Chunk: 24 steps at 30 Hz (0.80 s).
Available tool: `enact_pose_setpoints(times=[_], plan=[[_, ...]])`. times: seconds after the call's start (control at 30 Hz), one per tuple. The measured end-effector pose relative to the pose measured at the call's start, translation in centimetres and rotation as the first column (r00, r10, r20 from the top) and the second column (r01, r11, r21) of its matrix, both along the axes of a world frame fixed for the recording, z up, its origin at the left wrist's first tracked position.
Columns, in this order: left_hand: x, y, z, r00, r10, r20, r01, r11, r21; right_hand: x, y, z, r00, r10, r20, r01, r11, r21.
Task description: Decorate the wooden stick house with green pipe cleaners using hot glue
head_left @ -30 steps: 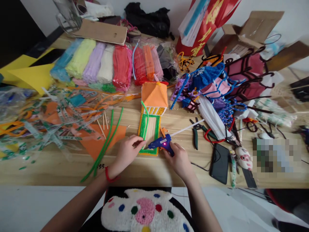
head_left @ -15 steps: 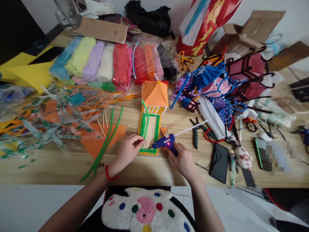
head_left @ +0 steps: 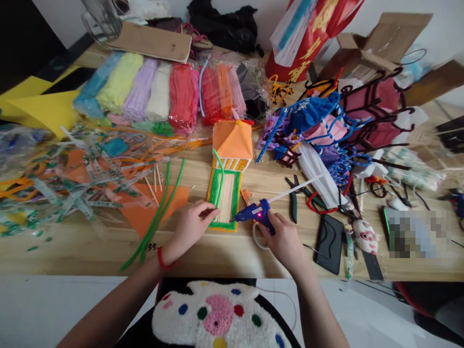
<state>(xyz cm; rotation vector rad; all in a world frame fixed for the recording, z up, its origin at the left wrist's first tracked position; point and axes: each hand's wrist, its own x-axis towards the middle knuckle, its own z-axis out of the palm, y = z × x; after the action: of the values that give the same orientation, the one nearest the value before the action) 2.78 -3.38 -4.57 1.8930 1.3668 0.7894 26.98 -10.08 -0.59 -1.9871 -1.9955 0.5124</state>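
Note:
My right hand (head_left: 284, 241) is wrapped round a blue hot glue gun (head_left: 254, 211) with a lit red light and a white glue stick out of its back. The gun's nozzle points left at the lower right edge of a small craft house's base. My left hand (head_left: 195, 221) pinches the lower end of a green pipe cleaner (head_left: 221, 176) at the base's left side. The house has an orange roof (head_left: 232, 137); its base is a panel of pale sticks (head_left: 227, 193) framed in green with a yellow-orange outer edge. My left fingertips partly hide the lower left corner.
Loose green pipe cleaners (head_left: 159, 220) lie left, over orange sheet (head_left: 136, 210) and plastic scraps. Bagged pipe cleaner bundles (head_left: 183, 96) stand behind. At right are green-handled pliers (head_left: 293, 205), a black phone (head_left: 329, 244) and blue and pink craft pieces (head_left: 311, 116).
My right hand has drawn the glue gun to the right, so its nozzle has moved from over the sticks to the base's right edge. My left hand has stayed in place.

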Motion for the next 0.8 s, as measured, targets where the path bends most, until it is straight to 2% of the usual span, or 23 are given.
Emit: enact_pose_setpoints(times=[0.27,0.57,0.67,0.73,0.8], plan=[[-0.1,-0.1,-0.2,1.0,-0.005,-0.009,0.005,1.0,0.015,-0.1,0.2,0.9,0.998,0.055,0.021,-0.054,0.998,-0.02],[-0.2,-0.2,-0.2,1.0,-0.02,0.008,0.02,1.0,0.018,0.2,0.0,1.3,0.999,-0.023,0.039,0.023,1.0,0.015],[-0.2,-0.3,-0.2,1.0,-0.018,0.006,0.018,1.0,0.022,1.0,0.0,0.8,0.982,-0.19,-0.016,0.191,0.98,0.063],[-0.1,-0.3,-0.3,1.0,-0.021,0.01,0.021,1.0,0.024,1.6,0.2,0.0,0.927,-0.374,-0.015,0.374,0.925,0.067],[-0.1,-0.3,-0.3,0.999,-0.031,0.015,0.031,0.999,0.012,2.1,0.7,-1.2,0.868,-0.495,0.025,0.492,0.866,0.09]])
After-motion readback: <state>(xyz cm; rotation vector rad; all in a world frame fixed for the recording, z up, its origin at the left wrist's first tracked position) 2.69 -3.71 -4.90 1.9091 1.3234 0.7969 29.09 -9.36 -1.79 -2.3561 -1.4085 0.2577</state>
